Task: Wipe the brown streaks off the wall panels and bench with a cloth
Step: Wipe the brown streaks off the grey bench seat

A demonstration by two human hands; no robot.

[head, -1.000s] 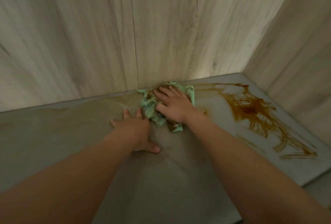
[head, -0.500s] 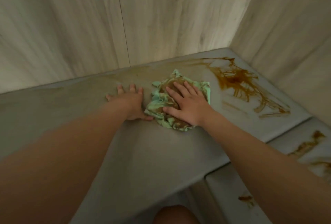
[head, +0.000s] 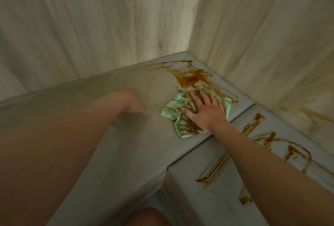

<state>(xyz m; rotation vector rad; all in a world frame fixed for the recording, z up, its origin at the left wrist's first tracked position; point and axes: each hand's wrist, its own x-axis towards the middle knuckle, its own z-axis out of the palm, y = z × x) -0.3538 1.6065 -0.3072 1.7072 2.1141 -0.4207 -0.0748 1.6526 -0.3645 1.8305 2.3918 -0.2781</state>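
My right hand (head: 206, 111) presses flat, fingers spread, on a crumpled green cloth (head: 173, 115) stained brown. The cloth lies on the grey bench (head: 108, 135) just below a thick patch of brown streaks (head: 189, 76) in the corner. My left hand (head: 133, 103) rests on the bench to the left of the cloth, blurred, its fingers hard to make out. More brown streaks (head: 262, 135) cross the lower bench section on the right. A faint brown smear (head: 307, 112) marks the right wall panel (head: 271, 45).
Pale wood-grain wall panels (head: 108, 27) meet in a corner behind the bench. A seam (head: 207, 142) splits the bench into two sections. A knee (head: 148, 216) shows at the bottom edge.
My right hand slid the cloth to the right, up to the edge of the corner streaks. The left hand stayed on the bench, now farther from the cloth. The view swung right.
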